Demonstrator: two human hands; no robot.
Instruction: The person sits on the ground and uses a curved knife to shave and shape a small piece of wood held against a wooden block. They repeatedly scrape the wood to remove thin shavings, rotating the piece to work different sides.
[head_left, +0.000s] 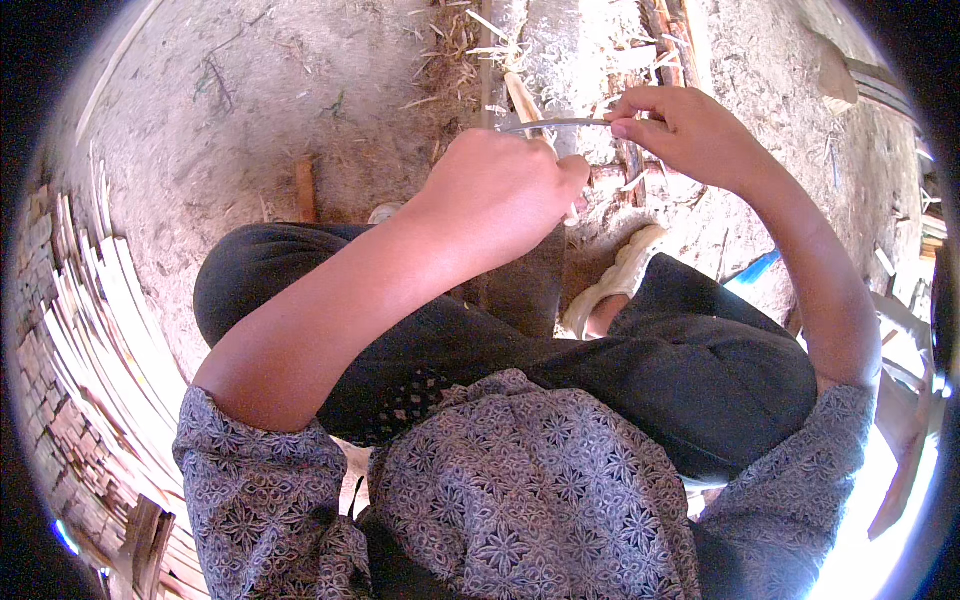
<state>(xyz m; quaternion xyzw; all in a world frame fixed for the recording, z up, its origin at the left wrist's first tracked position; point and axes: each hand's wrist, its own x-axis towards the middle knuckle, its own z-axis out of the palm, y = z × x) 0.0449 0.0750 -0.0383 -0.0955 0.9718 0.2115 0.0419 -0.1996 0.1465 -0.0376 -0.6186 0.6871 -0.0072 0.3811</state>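
Between my two hands, a thin, slightly curved grey metal blade (575, 122) spans crosswise. My left hand (505, 190) is closed in a fist at the blade's left end; its grip there is partly hidden behind the knuckles. With thumb and fingers, my right hand (675, 130) pinches the right end. A pale strip of wood (522, 98) lies under and beyond the blade, partly covered by my left hand. Beneath the fist, a dark upright block (525, 285) stands between my legs.
Pale wood shavings (490, 50) litter the ground ahead. Long split wood strips (110, 300) are stacked at the left. A brown wood piece (306, 190) is beyond my left knee. A blue object (755, 268) lies beside my right forearm. My pale shoe (610, 285) is near the block.
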